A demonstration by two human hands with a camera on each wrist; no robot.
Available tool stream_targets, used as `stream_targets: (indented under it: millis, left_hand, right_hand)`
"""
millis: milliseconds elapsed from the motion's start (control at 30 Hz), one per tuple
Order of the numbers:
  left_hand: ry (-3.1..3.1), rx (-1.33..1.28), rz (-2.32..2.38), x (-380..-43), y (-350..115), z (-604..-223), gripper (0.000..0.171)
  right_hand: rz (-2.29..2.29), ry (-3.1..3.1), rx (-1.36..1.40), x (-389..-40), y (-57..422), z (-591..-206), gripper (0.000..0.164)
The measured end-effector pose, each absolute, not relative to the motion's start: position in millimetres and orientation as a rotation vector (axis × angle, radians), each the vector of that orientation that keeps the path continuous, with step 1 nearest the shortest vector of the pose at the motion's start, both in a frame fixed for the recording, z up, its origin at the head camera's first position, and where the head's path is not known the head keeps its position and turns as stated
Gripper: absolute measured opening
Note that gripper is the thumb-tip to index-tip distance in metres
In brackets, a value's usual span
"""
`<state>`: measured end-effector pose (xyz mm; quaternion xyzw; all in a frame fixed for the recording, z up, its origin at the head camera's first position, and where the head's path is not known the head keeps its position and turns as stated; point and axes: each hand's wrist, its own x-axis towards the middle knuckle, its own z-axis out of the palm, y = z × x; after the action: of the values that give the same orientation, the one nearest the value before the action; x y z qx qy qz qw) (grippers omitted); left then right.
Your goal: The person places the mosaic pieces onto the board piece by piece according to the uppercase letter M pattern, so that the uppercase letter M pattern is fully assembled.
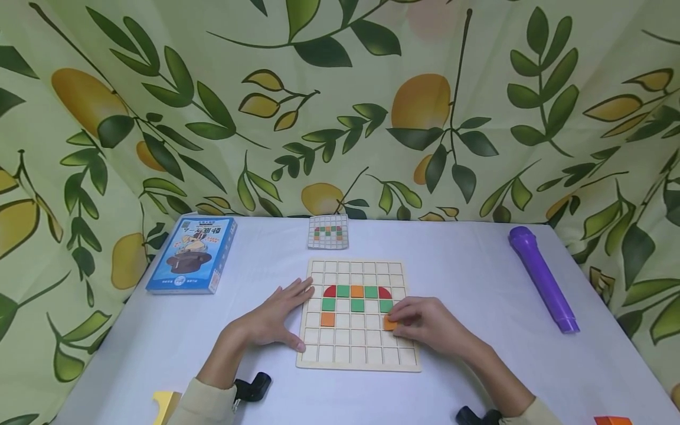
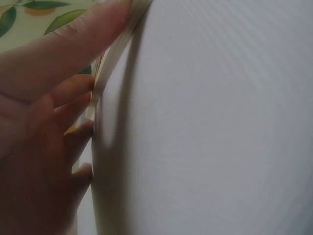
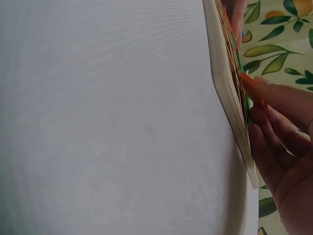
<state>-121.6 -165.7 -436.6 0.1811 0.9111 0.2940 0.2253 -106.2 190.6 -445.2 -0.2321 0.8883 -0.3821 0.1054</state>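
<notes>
A pale wooden grid board point(image 1: 342, 355) lies flat on the white table. Two red rounded-corner tiles, several green tiles point(image 1: 358, 306) and a few orange ones sit in its squares, forming a shape. Over the board's right side, my right hand point(image 1: 432, 326) pinches an orange square tile point(image 1: 390, 324), which the right wrist view shows tilted point(image 3: 249, 84) between thumb and fingers, close to the surface. Along the board's left edge my left hand point(image 1: 272, 317) rests with fingers spread, fingertips and thumb touching the rim. A small pattern card point(image 1: 327, 243) with a similar coloured grid lies behind the board.
A blue box point(image 1: 192, 254) lies at the back left and a purple microphone-shaped object point(image 1: 543, 280) at the right. At the front edge are a yellow piece point(image 1: 167, 405) on the left and an orange block point(image 1: 613, 420) on the right. A leaf-patterned cloth point(image 1: 340, 136) hangs behind.
</notes>
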Motion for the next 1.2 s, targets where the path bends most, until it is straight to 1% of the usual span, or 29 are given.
stream_targets:
  millis: [467,867,1200]
  left_hand:
    - [2.506,0.49,0.817,-121.7,-165.7,-435.9,0.115]
    - [2.496,0.542,0.817,-121.0,-167.6,-435.4,0.115]
    - [2.505,0.487,0.809,-121.0,-164.1,-433.7,0.114]
  right_hand:
    - [-1.071,2.648,-0.693,-109.1,184.0,-446.0,0.021]
    - [-1.097,2.638,-0.724,-109.7,184.3,-449.6,0.02]
    - [-1.105,2.629,-0.688,-109.2,184.2,-449.1,0.02]
